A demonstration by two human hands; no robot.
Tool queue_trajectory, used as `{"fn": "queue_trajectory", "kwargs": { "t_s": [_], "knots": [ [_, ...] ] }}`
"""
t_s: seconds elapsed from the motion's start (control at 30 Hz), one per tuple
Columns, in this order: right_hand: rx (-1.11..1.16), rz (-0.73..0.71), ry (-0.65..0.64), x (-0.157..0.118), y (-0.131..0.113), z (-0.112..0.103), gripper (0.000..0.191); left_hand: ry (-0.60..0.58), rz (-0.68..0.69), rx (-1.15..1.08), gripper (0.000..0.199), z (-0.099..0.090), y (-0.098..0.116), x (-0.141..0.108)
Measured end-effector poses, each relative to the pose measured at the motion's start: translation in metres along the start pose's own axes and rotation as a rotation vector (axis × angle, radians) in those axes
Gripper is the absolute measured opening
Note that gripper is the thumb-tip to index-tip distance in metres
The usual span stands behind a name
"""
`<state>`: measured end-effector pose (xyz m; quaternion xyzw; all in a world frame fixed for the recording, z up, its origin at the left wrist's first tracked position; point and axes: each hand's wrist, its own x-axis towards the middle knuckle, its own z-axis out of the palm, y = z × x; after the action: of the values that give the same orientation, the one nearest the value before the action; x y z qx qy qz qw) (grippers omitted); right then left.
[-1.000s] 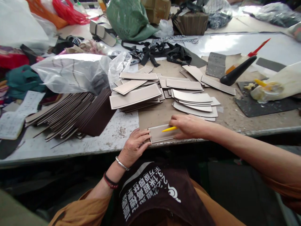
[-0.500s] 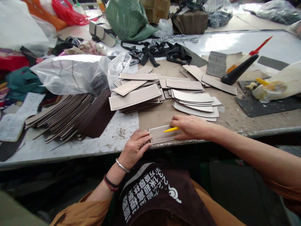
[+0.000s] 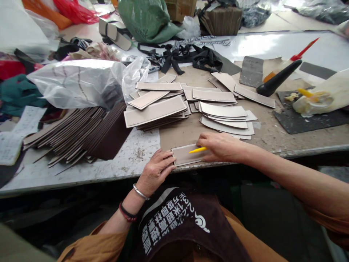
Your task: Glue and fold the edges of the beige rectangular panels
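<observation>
A flat beige strip (image 3: 185, 155) with a dark stitched-looking border lies at the table's front edge. At its left end, my left hand (image 3: 156, 169) holds it with fingertips on top and the thumb along the near corner. My right hand (image 3: 218, 147) is closed around a yellow pointed stick (image 3: 198, 149), whose tip points left over the strip. Those right fingers also rest at the strip's right end, hiding it. Just beyond are a loose pile of similar beige strips (image 3: 155, 111) and a fanned stack of strips (image 3: 223, 111).
Dark-edged panels (image 3: 73, 134) stand fanned at left, beside a clear plastic bag (image 3: 79, 82). Black straps (image 3: 191, 58) lie at the back. On the right are a black cone-shaped tool (image 3: 279, 78), a red-tipped bottle (image 3: 304, 50) and a whitish glue container (image 3: 324, 96) on a dark mat.
The view has shifted slightly. Both hands, the strip and the yellow stick keep nearly the same positions relative to each other.
</observation>
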<state>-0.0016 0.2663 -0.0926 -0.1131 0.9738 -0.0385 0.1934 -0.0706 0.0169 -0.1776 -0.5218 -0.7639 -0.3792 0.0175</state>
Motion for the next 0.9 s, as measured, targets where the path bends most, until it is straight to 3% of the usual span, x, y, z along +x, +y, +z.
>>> {"fn": "queue_trajectory", "kwargs": {
  "t_s": [0.9],
  "knots": [
    [0.080,0.024,0.009,-0.0033,-0.0010,0.0027,0.033,0.037,0.013,-0.008,0.027,0.0006,0.0003,0.0007]
  ]
}}
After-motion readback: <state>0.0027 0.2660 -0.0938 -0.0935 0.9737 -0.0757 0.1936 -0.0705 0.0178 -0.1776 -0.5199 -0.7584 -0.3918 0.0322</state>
